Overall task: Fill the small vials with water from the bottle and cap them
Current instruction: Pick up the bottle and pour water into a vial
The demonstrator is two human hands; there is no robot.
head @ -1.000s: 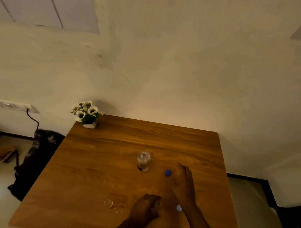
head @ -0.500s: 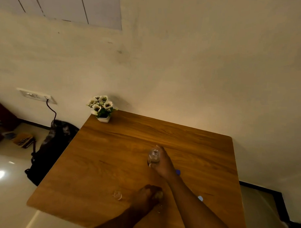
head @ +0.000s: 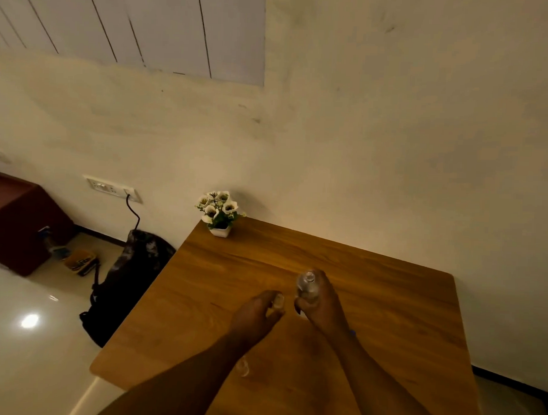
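My right hand (head: 320,303) grips a small clear water bottle (head: 307,286), uncapped, its neck tilted slightly toward the left. My left hand (head: 255,315) holds a tiny clear glass vial (head: 278,301) in its fingertips, close beside the bottle's lower part. Both are lifted above the wooden table (head: 220,283). Another clear vial (head: 242,367) lies on the table between my forearms. A sliver of the blue bottle cap (head: 352,332) shows behind my right wrist.
A small white pot of white flowers (head: 219,213) stands at the table's far left corner against the wall. On the floor left of the table are a black bag (head: 124,282), a cable to a wall socket (head: 112,187) and a dark cabinet (head: 17,223).
My right hand went from the blue cap to the bottle, took hold of it and lifted it. My left hand raised the vial up beside the bottle. The camera swung left.
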